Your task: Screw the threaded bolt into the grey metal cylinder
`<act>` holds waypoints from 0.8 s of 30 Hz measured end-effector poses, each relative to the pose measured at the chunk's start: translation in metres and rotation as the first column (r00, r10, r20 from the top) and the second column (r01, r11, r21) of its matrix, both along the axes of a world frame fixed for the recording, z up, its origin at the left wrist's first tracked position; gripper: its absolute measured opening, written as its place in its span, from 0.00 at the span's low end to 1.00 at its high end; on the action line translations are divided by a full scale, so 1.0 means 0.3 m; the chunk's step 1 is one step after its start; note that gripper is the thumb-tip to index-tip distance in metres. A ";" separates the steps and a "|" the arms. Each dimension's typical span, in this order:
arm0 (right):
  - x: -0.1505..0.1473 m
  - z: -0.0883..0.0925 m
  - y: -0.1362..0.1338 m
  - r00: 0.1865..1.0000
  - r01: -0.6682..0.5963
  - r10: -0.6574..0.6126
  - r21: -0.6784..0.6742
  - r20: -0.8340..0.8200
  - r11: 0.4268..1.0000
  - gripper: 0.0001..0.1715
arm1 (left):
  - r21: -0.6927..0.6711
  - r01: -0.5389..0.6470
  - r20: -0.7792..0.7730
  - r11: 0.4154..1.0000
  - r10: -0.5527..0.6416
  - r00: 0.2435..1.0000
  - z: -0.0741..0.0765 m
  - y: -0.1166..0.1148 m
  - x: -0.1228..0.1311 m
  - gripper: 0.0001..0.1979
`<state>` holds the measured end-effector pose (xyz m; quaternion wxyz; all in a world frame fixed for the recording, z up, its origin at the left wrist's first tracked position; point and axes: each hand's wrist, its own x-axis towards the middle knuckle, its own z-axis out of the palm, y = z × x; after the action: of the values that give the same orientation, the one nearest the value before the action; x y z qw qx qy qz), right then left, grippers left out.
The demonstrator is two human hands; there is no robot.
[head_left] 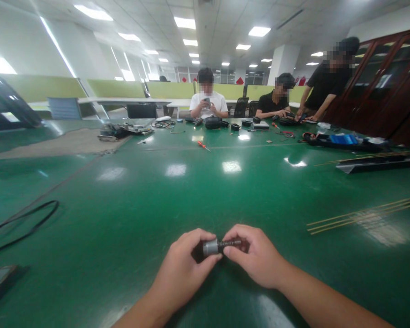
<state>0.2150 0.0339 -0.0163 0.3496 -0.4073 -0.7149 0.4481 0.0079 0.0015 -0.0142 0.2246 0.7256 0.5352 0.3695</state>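
Note:
Low in the middle of the head view, a small grey metal cylinder with a dark ridged shaft (210, 248) lies sideways between my hands, just above or on the green table. My left hand (183, 259) grips the grey cylinder end between thumb and fingers. The fingers of my right hand (255, 253) are closed round the dark shaft, whose thin tip shows between them. I cannot tell exactly what kind of part it is.
An orange screwdriver (202, 146) lies farther off on the green table (150, 200). Thin rods (362, 213) and a dark metal channel (379, 163) are at right. A black cable (37, 223) loops at left. Three people are across the table, near several small devices.

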 end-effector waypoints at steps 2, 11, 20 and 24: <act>-0.001 0.001 0.000 1.000 0.002 -0.002 -0.002 -0.001 1.000 0.03 | 0.010 -0.002 -0.006 1.000 0.002 1.000 -0.001 0.001 -0.001 0.10; 0.000 0.000 -0.003 1.000 -0.001 0.001 -0.017 -0.007 1.000 0.03 | 0.011 0.005 -0.019 1.000 -0.004 1.000 0.008 0.001 0.002 0.10; -0.001 -0.003 -0.002 1.000 -0.001 0.000 -0.033 -0.011 0.999 0.02 | 0.027 -0.005 -0.008 1.000 0.005 1.000 0.003 0.005 -0.001 0.11; 0.001 -0.003 -0.001 1.000 0.004 -0.004 -0.029 0.000 1.000 0.03 | 0.038 0.000 -0.014 0.999 0.000 1.000 0.005 0.004 0.001 0.10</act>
<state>0.2151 0.0335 -0.0173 0.3447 -0.4138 -0.7075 0.4576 0.0081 0.0029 -0.0126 0.2071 0.7324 0.5297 0.3744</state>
